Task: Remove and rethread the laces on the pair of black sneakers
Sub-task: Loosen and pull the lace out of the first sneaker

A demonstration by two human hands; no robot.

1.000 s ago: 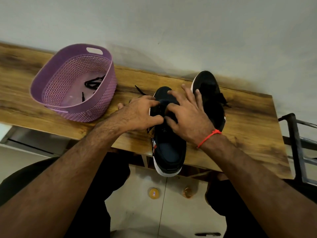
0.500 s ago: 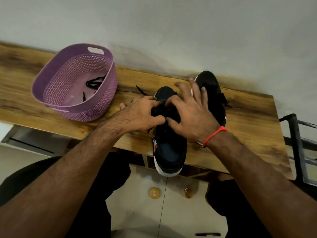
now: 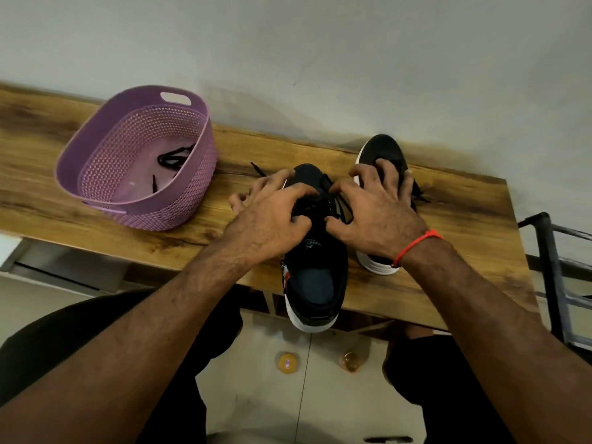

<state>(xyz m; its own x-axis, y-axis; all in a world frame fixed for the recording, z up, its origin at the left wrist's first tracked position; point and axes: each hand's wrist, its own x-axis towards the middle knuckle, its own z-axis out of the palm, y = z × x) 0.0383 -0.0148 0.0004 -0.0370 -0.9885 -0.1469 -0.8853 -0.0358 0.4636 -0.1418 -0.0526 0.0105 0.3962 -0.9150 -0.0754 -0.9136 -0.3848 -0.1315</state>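
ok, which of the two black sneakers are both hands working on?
The nearer black sneaker, whose heel overhangs the wooden table's front edge. The left hand and right hand meet over its laces; the other black sneaker sits farther back, right.

Table point(image 3: 448, 251): wooden, ran across mid-frame against a pale wall.
Basket point(image 3: 192, 200): purple, mid-left on the table; a loose black lace point(image 3: 173, 157) lay inside.
Near shoe point(image 3: 315, 283): centre, heel overhanging the table's near edge.
Far shoe point(image 3: 379, 149): just right of it, partly hidden by the right hand.
Left hand point(image 3: 272, 219): fingers curled at the near shoe's laces point(image 3: 333, 203).
Right hand point(image 3: 378, 216): fingers spread, thumb and forefinger at the same laces; red band point(image 3: 416, 243) on the wrist.
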